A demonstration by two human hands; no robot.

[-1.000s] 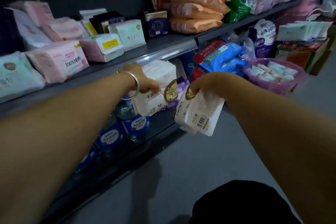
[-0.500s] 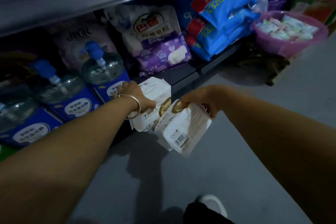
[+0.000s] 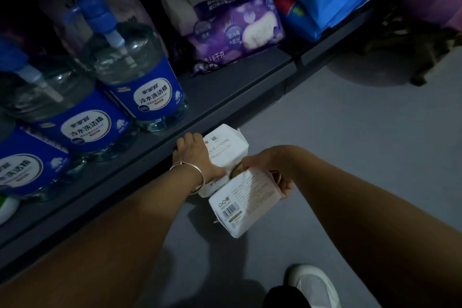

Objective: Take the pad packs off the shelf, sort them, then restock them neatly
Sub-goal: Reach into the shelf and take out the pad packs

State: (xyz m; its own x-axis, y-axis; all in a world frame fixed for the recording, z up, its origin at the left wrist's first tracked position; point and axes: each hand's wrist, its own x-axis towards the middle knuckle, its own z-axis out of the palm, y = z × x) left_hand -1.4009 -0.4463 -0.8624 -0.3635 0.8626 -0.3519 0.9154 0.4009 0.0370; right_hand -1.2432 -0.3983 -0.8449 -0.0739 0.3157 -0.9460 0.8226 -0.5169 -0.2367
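Head view: both white pad packs are off the shelf and low over the grey floor (image 3: 350, 157), in front of the bottom shelf's front edge (image 3: 225, 97). The left hand (image 3: 197, 157), a bangle on its wrist, has its grip curled over the far pack (image 3: 225, 147), fingers over the side nearest the shelf. The right hand (image 3: 277, 172) pinches the top of the near pack (image 3: 240, 205), which hangs below the grip with its barcode face up and its long axis running toward the viewer. The two packs touch near their top corners, the near one overlapping the far one. Setting them down looks like the next step; the floor lies directly beneath both grips, and neither hand is clearly nearer to it. Blue-labelled detergent jugs (image 3: 150, 97) stand on the shelf to the left.
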